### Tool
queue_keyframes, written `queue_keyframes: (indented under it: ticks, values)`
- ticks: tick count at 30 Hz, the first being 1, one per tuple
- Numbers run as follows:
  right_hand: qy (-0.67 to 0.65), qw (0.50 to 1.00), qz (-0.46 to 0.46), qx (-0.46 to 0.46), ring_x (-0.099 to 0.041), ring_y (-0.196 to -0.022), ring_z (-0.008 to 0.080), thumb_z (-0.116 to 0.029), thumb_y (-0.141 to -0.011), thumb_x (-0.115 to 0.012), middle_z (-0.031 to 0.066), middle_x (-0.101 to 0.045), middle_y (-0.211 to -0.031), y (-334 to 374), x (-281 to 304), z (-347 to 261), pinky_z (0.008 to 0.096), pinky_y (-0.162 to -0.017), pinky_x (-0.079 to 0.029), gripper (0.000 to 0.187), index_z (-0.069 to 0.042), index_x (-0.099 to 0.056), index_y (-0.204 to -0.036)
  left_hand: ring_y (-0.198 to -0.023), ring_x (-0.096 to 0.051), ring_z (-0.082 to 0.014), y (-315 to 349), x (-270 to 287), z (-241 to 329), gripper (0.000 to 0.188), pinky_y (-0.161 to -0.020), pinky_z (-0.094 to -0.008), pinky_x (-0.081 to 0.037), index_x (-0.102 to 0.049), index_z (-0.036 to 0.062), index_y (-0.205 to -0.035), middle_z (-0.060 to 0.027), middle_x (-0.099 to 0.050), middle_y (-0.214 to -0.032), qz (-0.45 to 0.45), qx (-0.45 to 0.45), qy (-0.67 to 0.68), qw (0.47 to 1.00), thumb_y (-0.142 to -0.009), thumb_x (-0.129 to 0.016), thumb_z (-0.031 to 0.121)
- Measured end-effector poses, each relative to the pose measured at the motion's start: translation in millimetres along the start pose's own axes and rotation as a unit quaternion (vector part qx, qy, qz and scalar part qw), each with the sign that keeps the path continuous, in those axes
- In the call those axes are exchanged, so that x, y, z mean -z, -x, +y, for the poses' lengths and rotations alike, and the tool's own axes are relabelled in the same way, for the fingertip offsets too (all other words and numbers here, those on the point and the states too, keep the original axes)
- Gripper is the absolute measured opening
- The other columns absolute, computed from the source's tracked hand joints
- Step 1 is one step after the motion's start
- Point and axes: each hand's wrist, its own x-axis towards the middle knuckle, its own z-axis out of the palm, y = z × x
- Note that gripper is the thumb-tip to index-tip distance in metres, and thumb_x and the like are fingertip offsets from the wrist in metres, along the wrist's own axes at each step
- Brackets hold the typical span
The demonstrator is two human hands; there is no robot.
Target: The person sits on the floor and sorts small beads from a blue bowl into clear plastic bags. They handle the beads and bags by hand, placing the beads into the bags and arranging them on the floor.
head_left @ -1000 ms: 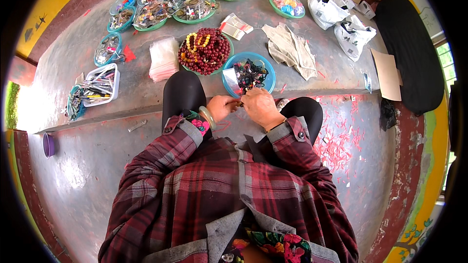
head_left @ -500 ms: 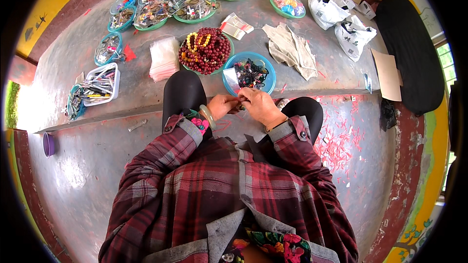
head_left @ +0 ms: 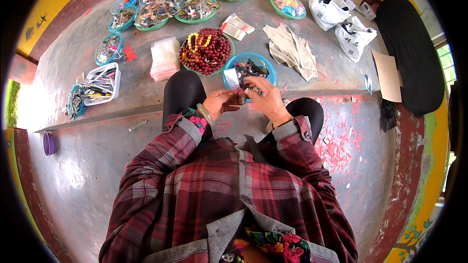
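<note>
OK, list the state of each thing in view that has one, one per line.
Left hand: fingers at a small item, grip unclear
Right hand: fingers bent, grip unclear
Blue plastic basin: uncovered, holding tangled dark pieces
Green bowl: heaped with mostly dark red bead strings
White tray: uncovered, filled with pen-like items
Beige cloth: spread out, creased
White plastic carrier bags: bulging
Brown cardboard: lying flat

Around eleven o'clock I see bowls (head_left: 197, 21) of bagged trinkets (head_left: 194, 9) crowded together; a white tray (head_left: 117, 82) of slim, pen-like things (head_left: 100, 82) sits nearer ten. Toward one lies a crumpled beige cloth (head_left: 292, 51), two white plastic bags (head_left: 327, 9) slump beyond it, and at three red scraps (head_left: 339, 146) litter the floor (head_left: 97, 195)
</note>
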Motion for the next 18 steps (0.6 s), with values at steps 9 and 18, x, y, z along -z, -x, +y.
queue_keyframes:
  ticks: [9,18]
  values:
    - [0.032,0.99,-0.044,-0.132,-0.056,-0.074,0.0166,-0.009,-0.067,-0.07,0.0085,-0.057,-0.092,2.2,8.9,8.1,0.0276,-0.062,-0.046,0.024,-0.004,-0.062,-0.089,-0.086,-0.059,-0.0153,-2.1,1.8,-1.4,0.026,-0.078,-0.0311,-0.049,-0.055,0.0004,-0.104,-0.0062,-0.06,-0.095,0.001,-0.019,0.03,0.999,-0.091,-0.046,0.021]
    - [0.162,0.984,0.016,0.073,-0.046,-0.109,0.0312,-0.008,-0.066,-0.067,0.0107,-0.052,-0.114,1.9,7.8,-6.5,0.0388,-0.089,-0.039,0.014,-0.008,-0.065,-0.08,-0.088,-0.059,-0.0159,0.9,-0.7,0.9,0.029,-0.076,-0.0283,-0.05,-0.053,0.0019,-0.113,-0.0062,-0.06,-0.099,0.002,-0.026,0.025,0.999,-0.092,-0.041,0.018]
